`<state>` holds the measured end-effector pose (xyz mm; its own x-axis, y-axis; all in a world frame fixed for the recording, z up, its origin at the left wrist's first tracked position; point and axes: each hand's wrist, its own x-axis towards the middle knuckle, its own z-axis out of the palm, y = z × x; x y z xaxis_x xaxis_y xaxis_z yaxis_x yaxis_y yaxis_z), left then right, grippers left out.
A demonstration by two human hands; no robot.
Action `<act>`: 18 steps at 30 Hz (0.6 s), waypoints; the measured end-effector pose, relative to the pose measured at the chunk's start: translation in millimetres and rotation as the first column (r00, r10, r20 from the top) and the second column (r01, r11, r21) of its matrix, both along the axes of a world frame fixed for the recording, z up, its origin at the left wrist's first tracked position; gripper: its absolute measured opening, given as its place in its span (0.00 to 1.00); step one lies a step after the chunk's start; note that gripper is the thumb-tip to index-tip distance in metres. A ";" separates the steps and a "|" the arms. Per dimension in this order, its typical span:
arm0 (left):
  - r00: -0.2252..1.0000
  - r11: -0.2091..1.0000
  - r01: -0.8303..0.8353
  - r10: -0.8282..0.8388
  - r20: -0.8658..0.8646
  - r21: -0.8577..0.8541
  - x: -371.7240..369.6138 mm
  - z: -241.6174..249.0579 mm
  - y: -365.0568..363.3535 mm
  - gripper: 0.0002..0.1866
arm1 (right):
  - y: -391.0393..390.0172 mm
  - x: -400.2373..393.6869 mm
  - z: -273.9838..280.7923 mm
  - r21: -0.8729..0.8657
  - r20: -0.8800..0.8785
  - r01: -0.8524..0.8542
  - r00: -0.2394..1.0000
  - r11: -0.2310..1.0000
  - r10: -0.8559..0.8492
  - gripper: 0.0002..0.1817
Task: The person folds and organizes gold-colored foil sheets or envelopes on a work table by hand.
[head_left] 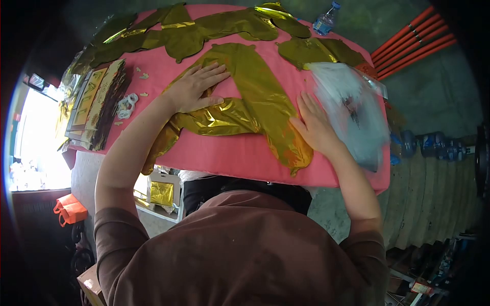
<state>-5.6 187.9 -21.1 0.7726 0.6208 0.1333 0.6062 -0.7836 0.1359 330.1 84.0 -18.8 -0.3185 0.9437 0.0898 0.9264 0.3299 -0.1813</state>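
On the pink tabletop (219, 154), the left hand (193, 91) and right hand (317, 128), fingers extended, would best smooth the gold foil (251, 86) evenly outward.

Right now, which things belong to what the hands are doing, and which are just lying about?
Seem part of the job:
- gold foil letter A
- left hand, flat on it
- right hand, at its edge
- other gold foil shapes, probably

Seem just lying about:
- water bottle
- orange bag
- orange poles
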 end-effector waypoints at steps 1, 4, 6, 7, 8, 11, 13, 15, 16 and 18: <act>1.000 1.000 0.000 0.000 0.002 0.006 -0.5 -0.1 0.3 0.37 | -12.7 -0.4 2.4 -0.018 -0.048 -0.021 0.999 1.000 0.020 0.31; 1.000 1.000 0.005 -0.005 0.001 0.016 -0.1 -1.4 1.5 0.37 | -54.4 3.6 10.5 -0.043 -0.105 -0.049 0.993 0.998 0.044 0.30; 1.000 1.000 0.002 -0.002 -0.013 0.017 -0.1 -0.9 1.1 0.37 | -84.0 8.9 17.9 -0.046 -0.114 -0.061 0.992 0.997 0.056 0.30; 1.000 1.000 -0.001 0.001 -0.013 0.026 -0.1 -0.4 1.3 0.37 | -99.2 10.7 22.0 -0.035 -0.133 -0.059 0.990 0.998 0.054 0.29; 0.999 0.999 0.011 -0.009 -0.036 0.036 0.1 0.2 2.0 0.37 | -113.7 12.6 24.1 -0.023 -0.154 -0.057 0.987 0.998 0.053 0.27; 0.996 0.995 0.035 -0.027 -0.082 0.096 5.3 0.9 6.9 0.37 | -150.3 21.9 22.5 0.084 -0.188 -0.026 0.981 0.996 0.041 0.21; 0.994 0.989 0.038 -0.023 -0.104 0.142 8.5 1.3 9.7 0.37 | -173.1 35.1 14.0 0.179 -0.191 0.006 0.981 0.984 0.028 0.17; 0.995 0.983 0.091 -0.083 -0.057 0.157 10.2 6.3 13.9 0.35 | -195.0 52.4 9.6 0.255 -0.179 0.071 0.984 0.964 -0.025 0.13; 0.994 0.981 0.101 -0.092 -0.060 0.166 12.3 14.9 12.9 0.35 | -206.8 64.8 9.5 0.252 -0.157 0.102 0.986 0.962 -0.064 0.11; 0.998 0.998 0.039 -0.042 -0.054 -0.050 16.6 27.2 6.0 0.33 | -235.4 94.7 2.5 0.256 -0.004 0.171 0.984 0.951 -0.176 0.09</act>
